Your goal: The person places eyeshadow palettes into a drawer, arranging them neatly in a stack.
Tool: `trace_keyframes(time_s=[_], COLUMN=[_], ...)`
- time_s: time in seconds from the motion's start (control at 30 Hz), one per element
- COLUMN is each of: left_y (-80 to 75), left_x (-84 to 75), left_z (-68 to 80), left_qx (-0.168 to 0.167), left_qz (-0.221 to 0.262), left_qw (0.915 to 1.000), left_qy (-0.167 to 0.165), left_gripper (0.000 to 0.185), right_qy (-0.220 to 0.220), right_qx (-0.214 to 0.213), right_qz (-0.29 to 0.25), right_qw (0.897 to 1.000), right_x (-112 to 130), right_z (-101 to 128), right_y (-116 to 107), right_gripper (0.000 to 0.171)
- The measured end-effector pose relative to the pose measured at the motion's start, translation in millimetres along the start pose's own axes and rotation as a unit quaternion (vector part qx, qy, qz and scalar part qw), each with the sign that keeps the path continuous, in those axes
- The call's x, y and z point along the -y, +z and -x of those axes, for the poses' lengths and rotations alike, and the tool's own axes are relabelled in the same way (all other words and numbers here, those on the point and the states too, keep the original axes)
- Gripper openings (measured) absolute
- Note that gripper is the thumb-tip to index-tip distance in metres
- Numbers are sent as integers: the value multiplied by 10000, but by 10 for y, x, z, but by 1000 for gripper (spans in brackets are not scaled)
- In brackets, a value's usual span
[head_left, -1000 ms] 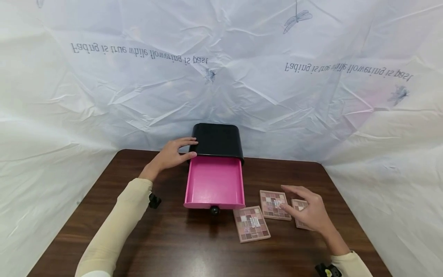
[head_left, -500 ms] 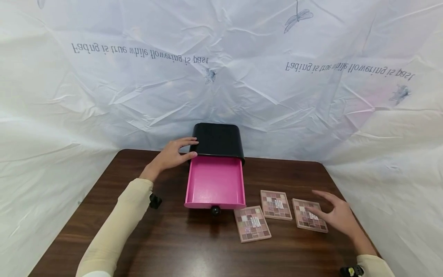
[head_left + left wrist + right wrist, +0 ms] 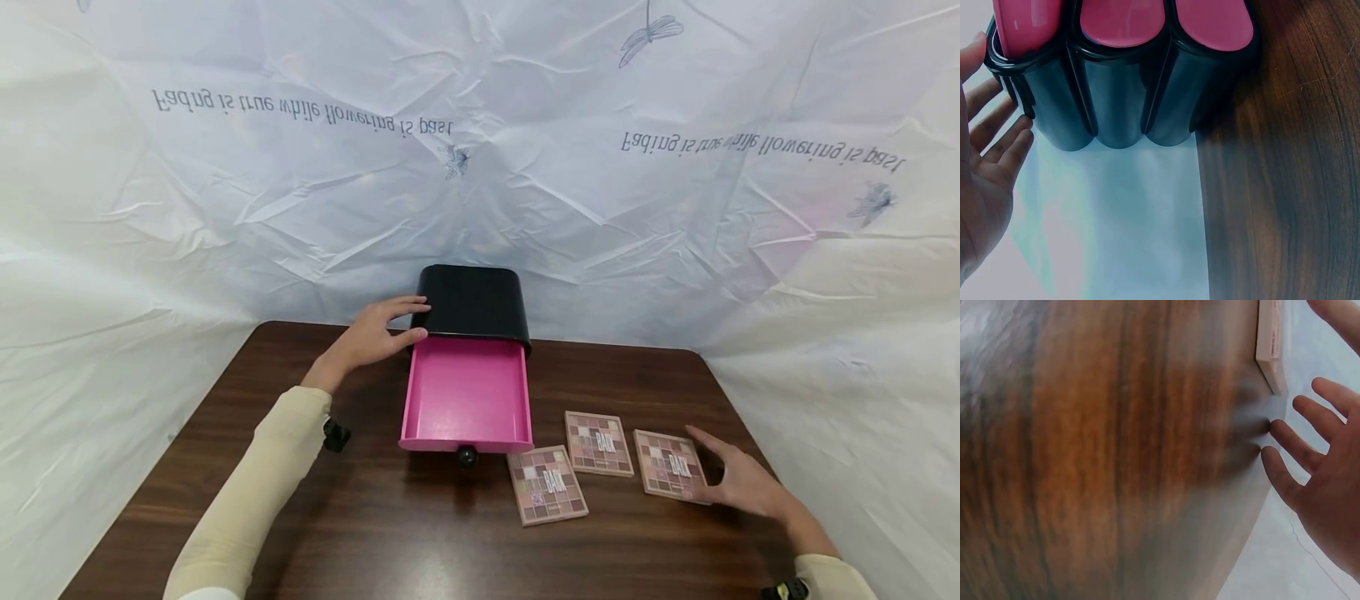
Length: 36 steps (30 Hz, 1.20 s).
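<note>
My left hand rests with extended fingers against the left side of a black drawer box. Its top pink drawer is pulled out, and the bare inside shows. In the left wrist view the box front has three rounded sections with pink fronts. At the right, my right hand is spread around the right edge of an eyeshadow palette, thumb at its near corner. The right wrist view shows the fingers of that hand apart from the palette's edge; whether the thumb touches it is unclear.
A second palette and a third palette lie flat between the drawer and the right hand; the third is close to the drawer's front corner. A white printed sheet hangs behind and beside the dark wooden table.
My right hand has moved to the right, from over the middle and right palettes to the right palette's outer edge, uncovering both. The left hand and drawer box have stayed put.
</note>
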<state>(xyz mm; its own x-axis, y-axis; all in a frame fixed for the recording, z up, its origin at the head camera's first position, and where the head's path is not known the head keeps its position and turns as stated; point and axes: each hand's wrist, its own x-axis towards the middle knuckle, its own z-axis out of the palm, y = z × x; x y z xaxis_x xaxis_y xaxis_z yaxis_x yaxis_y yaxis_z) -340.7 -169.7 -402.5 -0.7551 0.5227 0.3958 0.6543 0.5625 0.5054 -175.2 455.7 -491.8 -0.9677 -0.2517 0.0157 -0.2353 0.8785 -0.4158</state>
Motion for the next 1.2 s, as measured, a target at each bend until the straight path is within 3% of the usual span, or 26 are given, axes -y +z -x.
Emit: trace_keyframes(time_s=[0.27,0.63,0.93,1.2], left_y=[-9,-2,-1,-2], left_x=[-35,-40,-21,-31], left_z=[-2,10,17,13], left_qx=[49,-28,11,1], left_qz=[-8,-12,-7,-47], left_qw=[10000,10000,10000,10000], left_qy=[2,-11,-46,-25], left_gripper=[56,56,57,57], right_qy=[-108,-189,-166,85], right_qx=[359,505,52,-379], right_qz=[45,216,279,297], right_qw=[9993,9983,9995,9988], right_x=[-28,-2,22,319], right_z=[-33,-37,16,-50], right_y=[50,32,6,-81], right_gripper=[118,110,108,114])
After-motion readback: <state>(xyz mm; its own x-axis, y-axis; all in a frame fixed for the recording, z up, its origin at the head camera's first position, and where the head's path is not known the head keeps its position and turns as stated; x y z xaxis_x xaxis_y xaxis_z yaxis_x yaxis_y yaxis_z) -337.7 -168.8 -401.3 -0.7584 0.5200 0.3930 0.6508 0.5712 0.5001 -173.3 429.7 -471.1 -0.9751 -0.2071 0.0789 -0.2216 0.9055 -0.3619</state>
